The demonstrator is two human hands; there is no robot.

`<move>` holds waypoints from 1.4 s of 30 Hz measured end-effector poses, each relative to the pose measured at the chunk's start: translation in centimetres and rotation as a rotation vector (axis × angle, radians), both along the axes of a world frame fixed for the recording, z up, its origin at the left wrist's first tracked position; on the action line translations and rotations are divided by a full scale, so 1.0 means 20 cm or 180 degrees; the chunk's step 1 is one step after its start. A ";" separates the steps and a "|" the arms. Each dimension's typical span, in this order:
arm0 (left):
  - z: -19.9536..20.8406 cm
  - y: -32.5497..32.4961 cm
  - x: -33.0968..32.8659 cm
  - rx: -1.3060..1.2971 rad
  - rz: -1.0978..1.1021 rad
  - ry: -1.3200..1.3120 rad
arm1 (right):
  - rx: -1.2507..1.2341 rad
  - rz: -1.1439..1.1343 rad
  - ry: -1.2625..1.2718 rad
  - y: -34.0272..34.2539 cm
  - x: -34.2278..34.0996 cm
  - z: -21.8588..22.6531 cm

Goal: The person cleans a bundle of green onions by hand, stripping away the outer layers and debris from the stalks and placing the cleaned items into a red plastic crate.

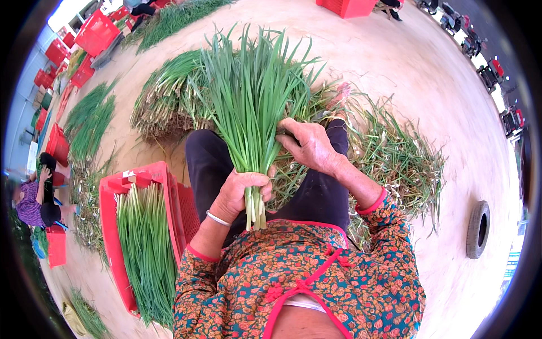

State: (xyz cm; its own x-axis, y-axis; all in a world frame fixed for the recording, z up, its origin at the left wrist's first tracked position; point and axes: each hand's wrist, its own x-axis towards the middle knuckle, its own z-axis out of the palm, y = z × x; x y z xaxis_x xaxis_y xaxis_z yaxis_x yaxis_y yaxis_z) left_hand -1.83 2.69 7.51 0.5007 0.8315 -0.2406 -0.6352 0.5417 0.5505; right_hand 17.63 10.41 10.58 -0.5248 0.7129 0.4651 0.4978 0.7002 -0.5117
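Note:
My left hand (244,191) is closed around the lower stems of a bunch of garlic chives (251,107). The bunch stands upright in front of my lap, its green leaves fanned out at the top and its pale cut ends poking out below my fist. At the bunch's right edge, my right hand (312,144) has its fingers curled in against the leaves. Its fingertips are partly hidden, so what they pinch cannot be made out. Left of my knee, a red plastic crate (107,226) holds chives (148,248) laid lengthwise, pale ends away from me.
Beyond my left knee lies a heap of untrimmed chives (169,99) with soiled roots. Loose leaf trimmings (395,158) spread over the floor to my right, with a tyre (478,229) farther right. Another person (36,198) sits at far left near red crates (57,144).

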 end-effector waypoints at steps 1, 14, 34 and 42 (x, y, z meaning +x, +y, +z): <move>0.01 0.01 -0.01 0.0025 -0.0025 0.0132 | 0.0239 0.0031 -0.0250 0.00 0.01 0.00; 0.09 -0.08 -0.25 -0.0439 -0.0237 0.1345 | -0.0339 -0.1911 0.0005 0.18 0.11 -0.51; -0.01 -0.97 -0.51 -0.0590 -0.0221 0.2705 | -0.0678 0.0336 0.1146 -0.23 -0.31 0.00; 0.00 -0.96 -0.47 -0.0415 -0.0236 0.2969 | -0.1281 0.1032 0.1118 -0.23 -0.56 -0.04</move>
State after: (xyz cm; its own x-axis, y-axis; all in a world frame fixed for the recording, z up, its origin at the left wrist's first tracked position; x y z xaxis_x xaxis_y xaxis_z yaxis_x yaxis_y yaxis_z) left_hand -11.30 -16.43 7.58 0.1097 0.7435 -0.6597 0.0697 0.6563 0.7513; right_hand 6.44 5.77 9.83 -0.6083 0.6983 0.3773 0.0463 0.5058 -0.8614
